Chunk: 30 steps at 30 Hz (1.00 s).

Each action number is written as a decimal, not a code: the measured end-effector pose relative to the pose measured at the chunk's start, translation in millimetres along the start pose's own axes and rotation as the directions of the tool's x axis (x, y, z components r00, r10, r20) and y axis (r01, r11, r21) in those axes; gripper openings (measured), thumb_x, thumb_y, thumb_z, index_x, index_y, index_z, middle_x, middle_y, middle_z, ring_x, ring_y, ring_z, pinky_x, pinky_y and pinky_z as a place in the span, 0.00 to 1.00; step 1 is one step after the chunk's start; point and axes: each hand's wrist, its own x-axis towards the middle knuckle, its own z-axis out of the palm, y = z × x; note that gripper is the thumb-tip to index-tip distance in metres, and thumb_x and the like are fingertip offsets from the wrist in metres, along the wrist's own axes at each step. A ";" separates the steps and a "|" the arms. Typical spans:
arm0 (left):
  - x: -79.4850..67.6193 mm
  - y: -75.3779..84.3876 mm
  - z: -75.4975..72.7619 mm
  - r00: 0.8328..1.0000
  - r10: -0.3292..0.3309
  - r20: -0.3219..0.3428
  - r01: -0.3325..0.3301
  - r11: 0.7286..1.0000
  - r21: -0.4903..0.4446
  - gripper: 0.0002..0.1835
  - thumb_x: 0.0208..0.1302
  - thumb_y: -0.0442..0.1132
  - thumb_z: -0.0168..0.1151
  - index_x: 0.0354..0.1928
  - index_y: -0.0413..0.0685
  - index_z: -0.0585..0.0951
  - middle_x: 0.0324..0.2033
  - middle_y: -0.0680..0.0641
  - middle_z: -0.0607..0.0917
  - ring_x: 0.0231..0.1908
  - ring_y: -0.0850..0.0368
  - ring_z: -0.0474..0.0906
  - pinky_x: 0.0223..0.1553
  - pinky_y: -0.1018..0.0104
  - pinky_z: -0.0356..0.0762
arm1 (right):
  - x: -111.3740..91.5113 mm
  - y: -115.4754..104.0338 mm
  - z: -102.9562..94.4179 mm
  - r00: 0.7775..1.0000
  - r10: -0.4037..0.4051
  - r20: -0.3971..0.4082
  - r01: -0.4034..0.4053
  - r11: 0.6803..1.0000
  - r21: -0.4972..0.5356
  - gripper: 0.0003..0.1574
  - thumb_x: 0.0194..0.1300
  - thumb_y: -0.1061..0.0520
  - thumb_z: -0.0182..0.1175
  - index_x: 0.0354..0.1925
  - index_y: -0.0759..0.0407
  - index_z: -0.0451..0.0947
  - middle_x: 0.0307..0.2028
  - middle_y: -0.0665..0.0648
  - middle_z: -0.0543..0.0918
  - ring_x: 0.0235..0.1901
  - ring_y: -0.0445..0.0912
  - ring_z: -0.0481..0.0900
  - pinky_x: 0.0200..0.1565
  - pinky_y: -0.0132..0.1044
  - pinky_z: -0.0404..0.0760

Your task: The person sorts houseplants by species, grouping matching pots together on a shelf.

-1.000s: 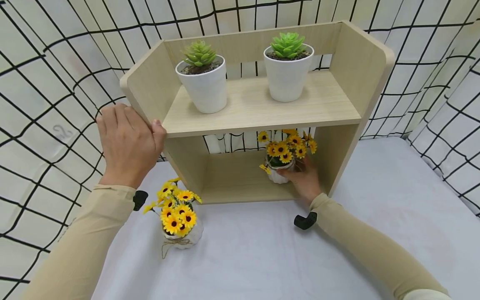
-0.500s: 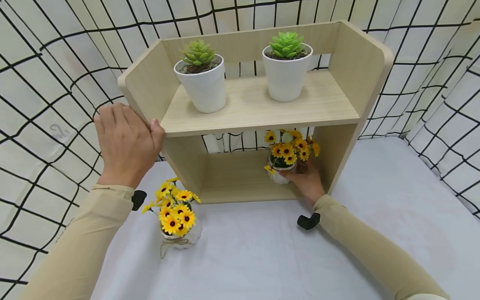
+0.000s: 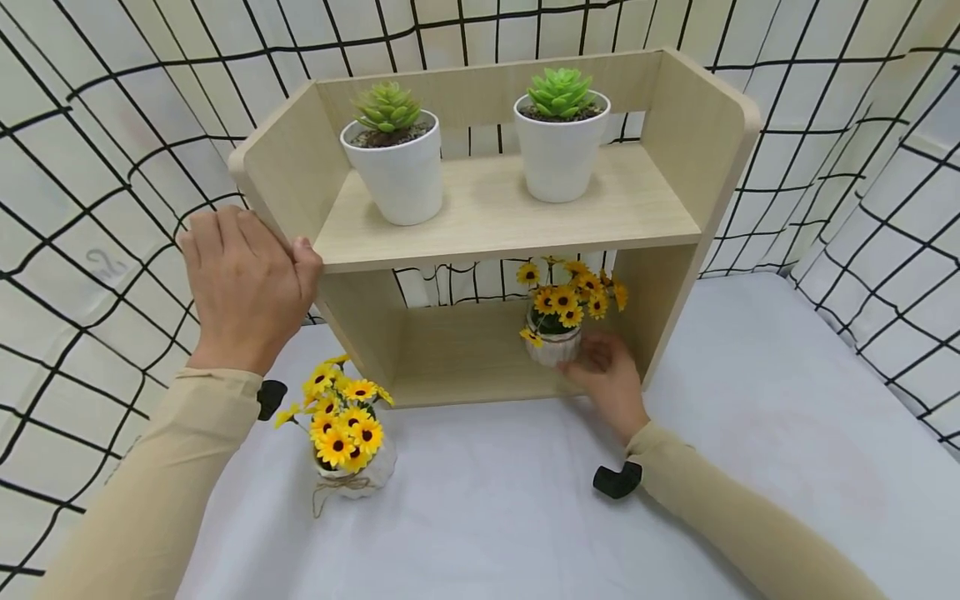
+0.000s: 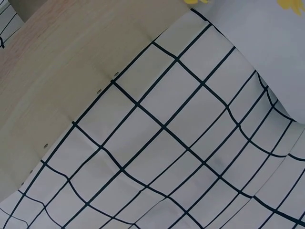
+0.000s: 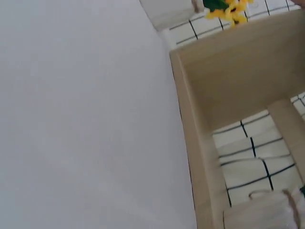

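Note:
In the head view my left hand (image 3: pixel 243 287) grips the front edge of the left side panel of a two-tier wooden shelf (image 3: pixel 498 242); its fingertips are hidden behind the panel. Inside the lower compartment, toward the right, a white pot of yellow flowers (image 3: pixel 553 348) stands upright. My right hand (image 3: pixel 606 379) is at the lower right of this pot, fingers loosely bent, fingertips at or near its base. A second pot of yellow flowers (image 3: pixel 367 475) stands on the white cloth, left of the shelf's front. Neither hand shows clearly in the wrist views.
Two white pots with green succulents, one left (image 3: pixel 397 179) and one right (image 3: pixel 561 154), stand on the upper tier. Black wire grid (image 3: pixel 97 267) surrounds the shelf at the back and sides. White cloth (image 3: pixel 487 500) covers the surface in front.
My right hand has loosened from around the flower pot and dropped to its lower right side. The pot remains in the lower compartment. My left hand keeps its hold on the shelf.

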 end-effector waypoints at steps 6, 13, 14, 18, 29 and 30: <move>-0.4 -2.2 1.7 1.000 -0.003 0.029 0.002 1.000 0.010 0.34 0.75 0.53 0.27 0.40 0.22 0.66 0.36 0.27 0.68 0.44 0.30 0.59 0.48 0.40 0.55 | -22.7 -11.2 19.7 0.999 -0.049 0.005 0.048 0.998 0.049 0.37 0.58 0.57 0.75 0.60 0.63 0.69 0.57 0.62 0.78 0.54 0.48 0.78 0.54 0.29 0.77; -2.0 -5.3 1.2 0.999 -0.012 0.049 0.011 1.000 0.018 0.35 0.75 0.54 0.26 0.41 0.22 0.66 0.37 0.26 0.68 0.44 0.30 0.59 0.47 0.41 0.55 | -38.6 -23.8 49.3 0.981 -0.106 0.164 0.081 0.985 0.150 0.31 0.59 0.61 0.74 0.57 0.67 0.73 0.53 0.69 0.78 0.46 0.42 0.79 0.47 0.25 0.78; -2.0 -5.7 1.6 0.999 -0.013 0.047 0.012 1.000 0.014 0.34 0.75 0.54 0.27 0.41 0.22 0.66 0.37 0.26 0.69 0.44 0.30 0.59 0.47 0.41 0.55 | -40.3 -25.7 53.8 0.976 -0.117 0.182 0.089 0.984 0.153 0.31 0.59 0.61 0.74 0.57 0.67 0.73 0.53 0.69 0.78 0.46 0.43 0.79 0.47 0.25 0.78; -1.7 -5.9 2.0 0.999 -0.015 0.052 0.015 1.000 0.001 0.34 0.74 0.54 0.28 0.41 0.22 0.67 0.38 0.26 0.69 0.44 0.31 0.59 0.47 0.41 0.54 | -47.3 -31.6 72.6 0.953 -0.156 0.258 0.113 0.978 0.173 0.29 0.59 0.60 0.74 0.56 0.65 0.75 0.55 0.70 0.78 0.48 0.50 0.81 0.48 0.26 0.79; 0.2 -3.6 -0.9 0.999 -0.006 0.043 0.006 1.000 -0.001 0.33 0.74 0.53 0.29 0.41 0.23 0.67 0.38 0.27 0.69 0.44 0.31 0.59 0.46 0.42 0.54 | -57.7 -42.7 120.9 0.855 -0.273 0.441 0.243 0.962 0.124 0.32 0.56 0.55 0.77 0.57 0.57 0.79 0.54 0.65 0.83 0.51 0.54 0.83 0.53 0.35 0.83; 0.7 -3.1 -0.9 0.999 -0.002 0.042 0.001 1.000 0.002 0.33 0.74 0.53 0.29 0.40 0.23 0.67 0.38 0.26 0.70 0.44 0.31 0.59 0.46 0.42 0.54 | -58.6 -43.6 125.4 0.845 -0.272 0.461 0.244 0.962 0.121 0.33 0.56 0.54 0.77 0.58 0.58 0.79 0.55 0.65 0.83 0.52 0.55 0.83 0.53 0.36 0.83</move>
